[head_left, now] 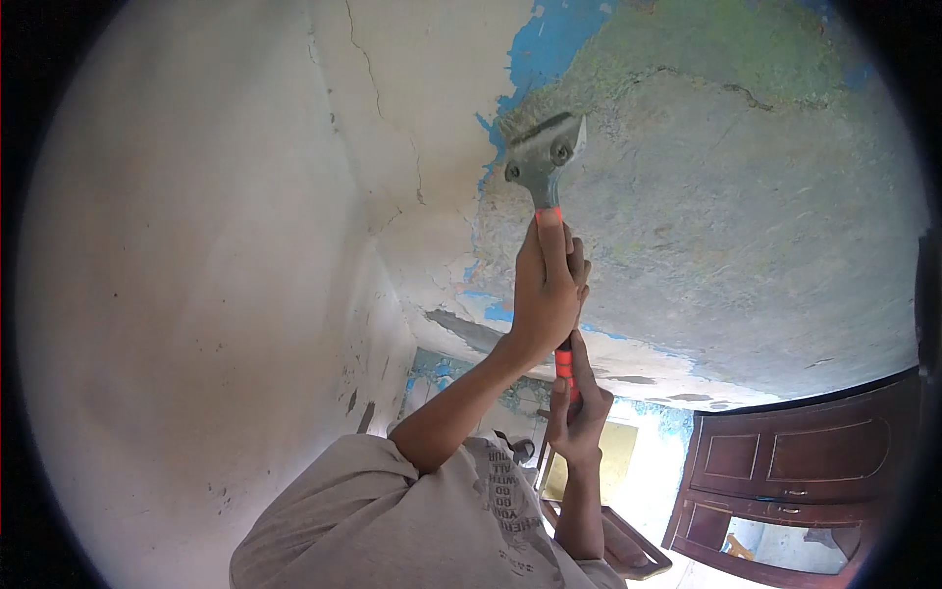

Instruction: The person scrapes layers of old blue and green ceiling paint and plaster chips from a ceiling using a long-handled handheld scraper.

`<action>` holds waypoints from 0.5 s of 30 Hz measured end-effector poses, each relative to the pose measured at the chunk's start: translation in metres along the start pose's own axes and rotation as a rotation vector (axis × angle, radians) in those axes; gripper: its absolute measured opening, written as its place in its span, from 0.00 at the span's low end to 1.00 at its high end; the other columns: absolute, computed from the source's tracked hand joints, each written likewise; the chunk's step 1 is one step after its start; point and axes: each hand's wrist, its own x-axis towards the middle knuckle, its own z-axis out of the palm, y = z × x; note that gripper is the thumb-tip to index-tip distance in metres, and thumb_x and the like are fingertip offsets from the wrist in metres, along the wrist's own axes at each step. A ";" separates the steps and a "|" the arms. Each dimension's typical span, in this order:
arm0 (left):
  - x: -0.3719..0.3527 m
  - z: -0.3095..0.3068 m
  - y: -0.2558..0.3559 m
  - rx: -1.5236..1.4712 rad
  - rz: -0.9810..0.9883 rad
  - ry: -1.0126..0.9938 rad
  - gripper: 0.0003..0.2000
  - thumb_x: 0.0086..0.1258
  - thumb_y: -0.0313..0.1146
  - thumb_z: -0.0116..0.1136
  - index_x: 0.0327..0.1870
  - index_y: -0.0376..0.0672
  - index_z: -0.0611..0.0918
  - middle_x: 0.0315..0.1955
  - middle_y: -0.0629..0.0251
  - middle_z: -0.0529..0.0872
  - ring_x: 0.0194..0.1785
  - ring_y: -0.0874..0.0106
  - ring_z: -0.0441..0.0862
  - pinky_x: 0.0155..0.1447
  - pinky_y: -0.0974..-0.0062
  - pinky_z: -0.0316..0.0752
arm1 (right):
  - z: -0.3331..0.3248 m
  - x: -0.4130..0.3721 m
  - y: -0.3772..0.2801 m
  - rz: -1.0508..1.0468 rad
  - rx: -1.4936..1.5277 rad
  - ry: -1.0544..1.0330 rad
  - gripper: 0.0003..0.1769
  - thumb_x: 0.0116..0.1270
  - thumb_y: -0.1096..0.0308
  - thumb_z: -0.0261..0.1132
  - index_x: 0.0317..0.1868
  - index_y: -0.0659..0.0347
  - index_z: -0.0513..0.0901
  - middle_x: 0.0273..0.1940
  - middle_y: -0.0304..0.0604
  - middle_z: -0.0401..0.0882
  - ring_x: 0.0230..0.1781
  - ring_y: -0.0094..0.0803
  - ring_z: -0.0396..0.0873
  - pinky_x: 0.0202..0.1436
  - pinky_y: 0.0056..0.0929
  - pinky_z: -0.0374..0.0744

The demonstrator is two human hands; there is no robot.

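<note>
Both my hands grip one long-handled scraper (pixel 543 162) with a red and black handle and a wide metal head held by bolts. My left hand (pixel 549 290) is closed around the upper handle, thumb laid along it just below the head. Lower down, my right hand (pixel 581 417) wraps the red grip, its index finger stretched up along the handle. The blade lies over the wall (pixel 687 206) at the border between cream paint and bare grey-green plaster. Ragged blue paint (pixel 549 49) shows along that border.
To the left spreads a pale wall (pixel 196 245) with small dark marks. A crack (pixel 368 69) runs down the cream paint. At lower right stands a dark wooden cabinet (pixel 824 456); a brown wooden frame-like piece (pixel 638 550) is beside my right forearm.
</note>
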 end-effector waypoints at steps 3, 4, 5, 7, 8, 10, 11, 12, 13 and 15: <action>-0.005 -0.003 -0.007 0.021 -0.004 -0.012 0.23 0.84 0.58 0.35 0.35 0.48 0.63 0.15 0.76 0.60 0.14 0.84 0.53 0.13 0.83 0.50 | 0.001 -0.010 0.008 -0.064 -0.012 0.054 0.30 0.70 0.76 0.56 0.73 0.69 0.70 0.38 0.55 0.90 0.20 0.22 0.79 0.26 0.24 0.76; -0.006 -0.002 -0.008 0.031 -0.005 -0.008 0.23 0.84 0.58 0.34 0.35 0.48 0.63 0.15 0.77 0.60 0.14 0.84 0.53 0.13 0.83 0.50 | 0.001 -0.009 0.008 -0.058 -0.012 0.048 0.30 0.70 0.76 0.56 0.73 0.69 0.71 0.39 0.56 0.90 0.20 0.22 0.79 0.26 0.24 0.76; -0.006 -0.002 -0.009 0.027 -0.004 -0.004 0.22 0.84 0.58 0.35 0.35 0.48 0.63 0.15 0.77 0.60 0.14 0.84 0.53 0.13 0.83 0.50 | 0.001 -0.009 0.007 -0.050 -0.011 0.043 0.30 0.70 0.76 0.56 0.73 0.69 0.71 0.40 0.56 0.90 0.21 0.22 0.79 0.26 0.24 0.76; -0.005 -0.001 -0.008 0.022 -0.002 0.008 0.22 0.84 0.57 0.35 0.35 0.48 0.63 0.16 0.76 0.60 0.14 0.84 0.54 0.13 0.83 0.50 | 0.001 -0.009 0.007 -0.062 -0.007 0.045 0.30 0.70 0.76 0.56 0.73 0.69 0.71 0.39 0.55 0.89 0.21 0.21 0.79 0.26 0.24 0.75; -0.006 0.000 -0.007 0.030 -0.002 0.015 0.22 0.84 0.58 0.35 0.35 0.48 0.63 0.16 0.76 0.59 0.14 0.84 0.54 0.13 0.83 0.50 | 0.002 -0.008 0.008 -0.080 -0.003 0.054 0.30 0.70 0.76 0.56 0.73 0.69 0.71 0.36 0.54 0.89 0.20 0.21 0.78 0.26 0.24 0.75; -0.004 0.002 -0.003 0.047 -0.005 0.019 0.22 0.84 0.58 0.35 0.35 0.48 0.63 0.16 0.76 0.59 0.14 0.84 0.53 0.13 0.82 0.50 | 0.002 -0.003 0.004 -0.066 0.007 0.042 0.30 0.70 0.76 0.56 0.73 0.69 0.70 0.31 0.50 0.87 0.20 0.21 0.77 0.25 0.23 0.74; -0.002 0.002 0.001 0.042 -0.005 0.016 0.23 0.84 0.58 0.35 0.35 0.48 0.62 0.16 0.76 0.59 0.14 0.84 0.53 0.13 0.82 0.50 | 0.001 0.001 -0.004 -0.029 0.014 0.019 0.30 0.70 0.76 0.56 0.73 0.70 0.70 0.29 0.48 0.85 0.19 0.20 0.75 0.25 0.23 0.74; 0.001 0.001 0.006 0.039 -0.006 0.013 0.23 0.84 0.58 0.35 0.35 0.48 0.62 0.16 0.76 0.59 0.13 0.84 0.53 0.13 0.82 0.50 | 0.000 0.003 -0.009 0.008 0.023 -0.001 0.30 0.70 0.76 0.56 0.73 0.70 0.70 0.26 0.46 0.84 0.19 0.20 0.74 0.25 0.23 0.73; 0.003 0.001 0.009 0.036 -0.004 0.011 0.23 0.84 0.59 0.35 0.35 0.48 0.62 0.16 0.76 0.59 0.13 0.83 0.53 0.13 0.82 0.50 | 0.000 0.002 -0.008 0.013 0.027 0.005 0.30 0.70 0.76 0.56 0.73 0.70 0.70 0.24 0.44 0.82 0.19 0.20 0.73 0.25 0.23 0.73; 0.004 0.003 0.009 0.030 0.018 0.014 0.23 0.84 0.59 0.35 0.35 0.48 0.62 0.15 0.76 0.59 0.13 0.83 0.52 0.12 0.82 0.49 | 0.002 0.004 -0.005 0.005 0.035 0.014 0.30 0.71 0.75 0.56 0.73 0.70 0.70 0.21 0.41 0.78 0.18 0.19 0.72 0.25 0.22 0.72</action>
